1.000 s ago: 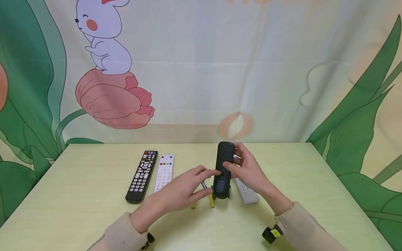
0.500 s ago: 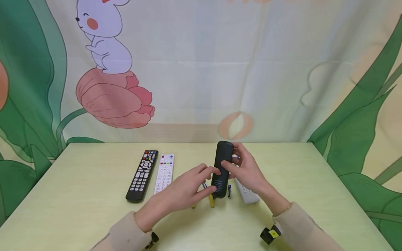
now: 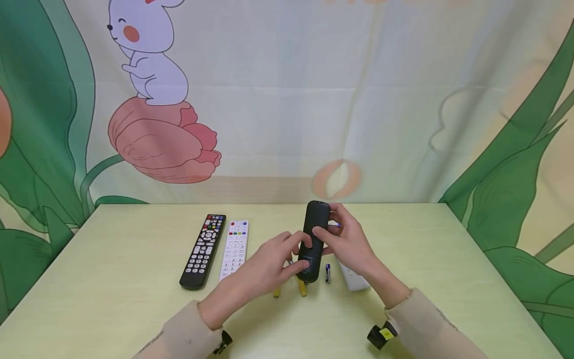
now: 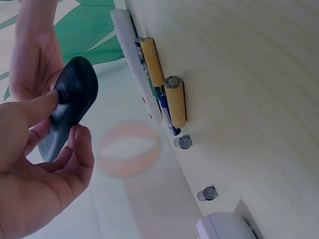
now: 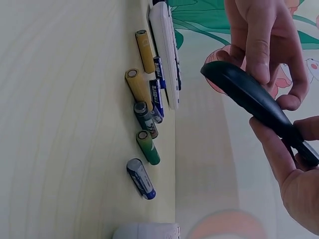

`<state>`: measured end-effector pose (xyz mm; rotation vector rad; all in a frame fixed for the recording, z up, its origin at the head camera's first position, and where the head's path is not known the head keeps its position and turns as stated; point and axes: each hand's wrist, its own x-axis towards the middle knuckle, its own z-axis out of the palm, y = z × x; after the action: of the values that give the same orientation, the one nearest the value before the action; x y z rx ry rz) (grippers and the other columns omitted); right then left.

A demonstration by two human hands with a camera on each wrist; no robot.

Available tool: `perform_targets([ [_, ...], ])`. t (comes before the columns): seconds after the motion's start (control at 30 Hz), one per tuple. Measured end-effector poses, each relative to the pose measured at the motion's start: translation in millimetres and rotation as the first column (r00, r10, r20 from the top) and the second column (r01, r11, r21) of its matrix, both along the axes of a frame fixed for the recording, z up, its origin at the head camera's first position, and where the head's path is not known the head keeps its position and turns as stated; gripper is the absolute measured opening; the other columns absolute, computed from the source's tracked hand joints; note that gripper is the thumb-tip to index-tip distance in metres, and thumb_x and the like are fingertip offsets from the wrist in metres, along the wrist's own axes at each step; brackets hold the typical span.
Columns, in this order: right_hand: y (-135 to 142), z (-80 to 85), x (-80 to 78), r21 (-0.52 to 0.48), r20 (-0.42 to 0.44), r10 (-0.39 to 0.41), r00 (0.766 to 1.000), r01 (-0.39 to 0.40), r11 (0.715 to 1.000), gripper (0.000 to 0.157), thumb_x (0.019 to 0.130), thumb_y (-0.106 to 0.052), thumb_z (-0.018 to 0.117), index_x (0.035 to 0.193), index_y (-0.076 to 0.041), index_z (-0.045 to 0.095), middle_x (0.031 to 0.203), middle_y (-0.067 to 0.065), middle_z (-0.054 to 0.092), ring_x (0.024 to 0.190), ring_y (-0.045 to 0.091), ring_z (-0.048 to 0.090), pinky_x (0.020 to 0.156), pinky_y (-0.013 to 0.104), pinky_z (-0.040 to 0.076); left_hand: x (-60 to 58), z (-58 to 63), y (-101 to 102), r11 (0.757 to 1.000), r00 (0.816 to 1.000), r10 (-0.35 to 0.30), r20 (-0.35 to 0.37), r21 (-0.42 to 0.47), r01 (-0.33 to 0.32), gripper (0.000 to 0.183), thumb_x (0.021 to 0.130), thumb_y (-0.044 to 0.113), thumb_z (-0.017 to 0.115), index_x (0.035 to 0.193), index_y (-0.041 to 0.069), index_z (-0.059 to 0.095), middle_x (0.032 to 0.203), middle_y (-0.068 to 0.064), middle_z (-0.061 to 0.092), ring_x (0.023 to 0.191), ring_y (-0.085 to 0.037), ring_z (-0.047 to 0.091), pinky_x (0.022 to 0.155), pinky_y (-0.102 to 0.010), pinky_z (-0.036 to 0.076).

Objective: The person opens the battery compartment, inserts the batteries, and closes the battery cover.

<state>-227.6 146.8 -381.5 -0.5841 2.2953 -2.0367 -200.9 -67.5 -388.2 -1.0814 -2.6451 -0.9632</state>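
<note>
A black remote control (image 3: pixel 316 222) is held up over the table, back side toward me, small print near its lower end. My right hand (image 3: pixel 352 247) grips its right side, thumb across the back and fingers behind. At the lower left, my left hand (image 3: pixel 264 262) has its thumb on the printed end and its bent index finger on the back. In the left wrist view, the left fingers curl under the remote (image 4: pixel 82 92). Below it in the right wrist view lie several batteries, among them a yellow battery (image 5: pixel 144 52), a green battery (image 5: pixel 148 148) and a blue-silver battery (image 5: pixel 141 179).
Left of the hands lie a black remote with white buttons (image 3: pixel 204 252) and a white remote (image 3: pixel 235 247). Another white remote (image 3: pixel 355 279) lies partly under the right hand. A printed curtain (image 3: pixel 287 99) hangs behind the table's far edge.
Both hands have shifted slightly left with the black remote. The blue battery to its right, partly covered before, now shows whole. The left index finger has bent more on the remote's back.
</note>
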Motion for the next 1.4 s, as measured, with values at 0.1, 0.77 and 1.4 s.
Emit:
perform_targets([
  [0.1, -1, -0.6, 0.7, -0.006, 0.012, 0.005, 1.0, -0.005, 1.0, 0.043, 0.099, -0.002, 0.065, 0.138, -0.004, 0.046, 0.124, 0.024, 0.057, 0.099, 0.033, 0.071, 0.066, 0.049, 0.062, 0.4, -0.3, 1, 1.0, 1.0, -0.003, 0.03, 0.022, 0.002, 0.032, 0.095, 0.021, 0.077, 0.119, 0.015, 0.056, 0.095, -0.003, 0.059, 0.084, -0.019, 0.061, 0.067, -0.028, 0.052],
  [0.77, -5, 1.9, 2.4, 0.017, 0.007, -0.003, 1.0, 0.003, 1.0, 0.043, 0.1, -0.003, 0.065, 0.139, -0.003, 0.046, 0.122, 0.025, 0.058, 0.099, 0.034, 0.071, 0.065, 0.048, 0.062, 4.0, 3.5, 6, 0.998, 0.997, 0.044, 0.061, 0.048, -0.047, 0.028, 0.093, 0.018, 0.079, 0.11, 0.013, 0.057, 0.088, -0.006, 0.058, 0.071, -0.011, 0.058, 0.059, -0.026, 0.051],
  [1.4, -7, 3.4, 3.5, 0.011, 0.015, -0.034, 0.999, 0.034, 0.999, 0.04, 0.1, -0.001, 0.065, 0.137, -0.002, 0.048, 0.119, 0.024, 0.059, 0.095, 0.032, 0.072, 0.064, 0.048, 0.062, 3.8, 7.8, 11, 0.996, 0.992, 0.083, 0.091, 0.014, -0.084, 0.019, 0.098, 0.021, 0.072, 0.107, 0.015, 0.055, 0.084, 0.0, 0.053, 0.071, -0.012, 0.056, 0.058, -0.027, 0.048],
])
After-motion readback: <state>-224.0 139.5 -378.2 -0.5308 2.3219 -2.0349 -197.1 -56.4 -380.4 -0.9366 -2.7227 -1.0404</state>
